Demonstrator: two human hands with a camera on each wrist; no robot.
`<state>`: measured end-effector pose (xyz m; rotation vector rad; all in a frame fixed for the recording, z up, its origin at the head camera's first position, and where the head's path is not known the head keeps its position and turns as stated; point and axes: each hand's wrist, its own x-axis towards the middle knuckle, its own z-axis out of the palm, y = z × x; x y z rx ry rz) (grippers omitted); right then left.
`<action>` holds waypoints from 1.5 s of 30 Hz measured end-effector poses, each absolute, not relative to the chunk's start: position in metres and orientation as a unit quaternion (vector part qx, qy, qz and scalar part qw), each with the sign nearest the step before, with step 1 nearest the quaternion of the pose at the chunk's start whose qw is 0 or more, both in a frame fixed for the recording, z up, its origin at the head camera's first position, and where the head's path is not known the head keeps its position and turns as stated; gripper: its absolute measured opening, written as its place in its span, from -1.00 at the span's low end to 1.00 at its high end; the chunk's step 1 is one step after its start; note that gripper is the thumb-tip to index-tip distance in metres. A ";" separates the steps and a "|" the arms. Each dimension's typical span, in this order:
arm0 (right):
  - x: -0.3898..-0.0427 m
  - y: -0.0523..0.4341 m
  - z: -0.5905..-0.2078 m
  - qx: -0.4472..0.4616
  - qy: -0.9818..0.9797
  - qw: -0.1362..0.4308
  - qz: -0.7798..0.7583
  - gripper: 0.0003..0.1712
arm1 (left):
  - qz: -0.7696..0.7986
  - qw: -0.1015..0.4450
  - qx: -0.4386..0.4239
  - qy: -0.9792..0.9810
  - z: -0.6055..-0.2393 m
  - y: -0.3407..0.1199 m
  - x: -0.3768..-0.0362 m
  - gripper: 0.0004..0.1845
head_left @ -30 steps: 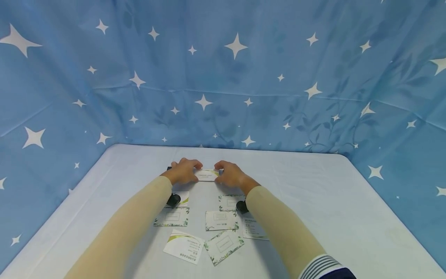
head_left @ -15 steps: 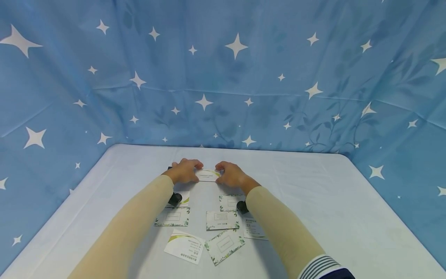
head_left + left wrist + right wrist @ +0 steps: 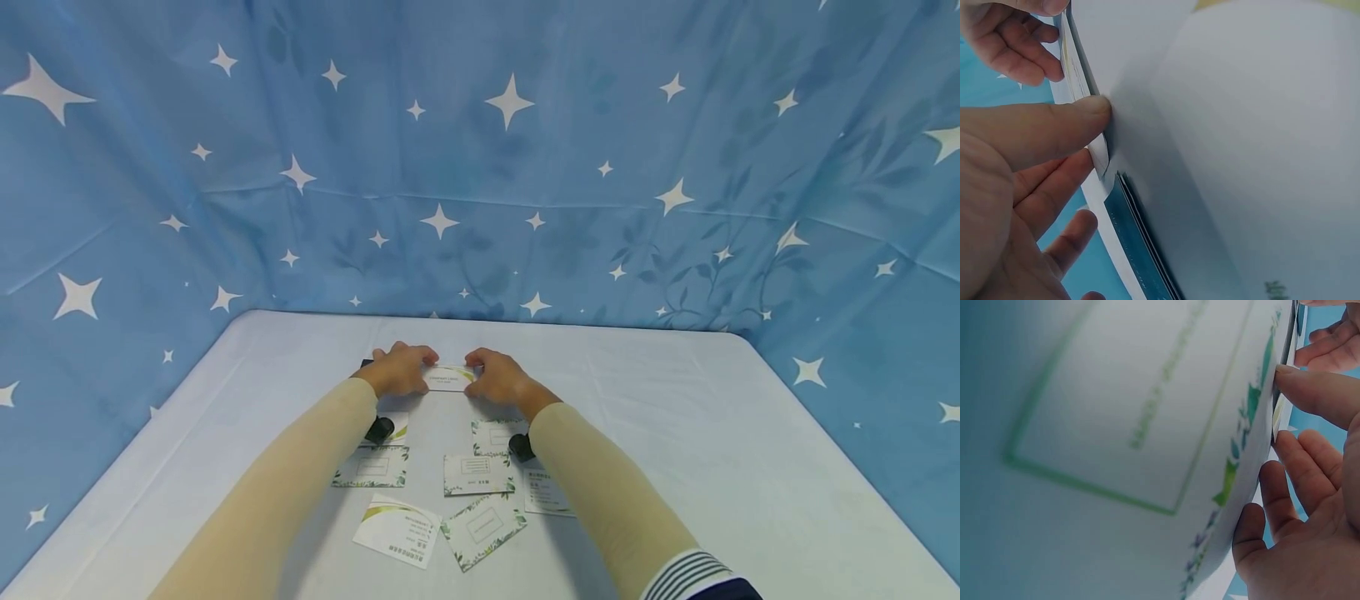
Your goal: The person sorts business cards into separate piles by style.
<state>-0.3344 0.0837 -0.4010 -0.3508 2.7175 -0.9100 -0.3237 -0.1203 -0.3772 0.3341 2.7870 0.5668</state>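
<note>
My cream-sleeved left hand [image 3: 400, 370] and right hand [image 3: 498, 377] flank a white paper card with a yellow-green swoosh [image 3: 448, 377]. The other white rectangular cards have green leafy borders [image 3: 477, 474]. The blue fabric backdrop has white stars [image 3: 508, 98].

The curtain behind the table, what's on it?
The curtain is blue with white stars, best seen in the head view.

Right hand [image 3: 1310, 506] pinched card stack edge [image 3: 1280, 419], thumb on top. Leaf-bordered card [image 3: 1135, 437] filled the frame. Other hand's fingers [image 3: 1329, 350] behind.
</note>
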 end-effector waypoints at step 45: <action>-0.172 0.212 -0.387 -0.189 0.878 0.126 -0.422 -0.26 | 0.305 0.143 0.288 0.897 -0.390 -0.034 -0.192 -0.31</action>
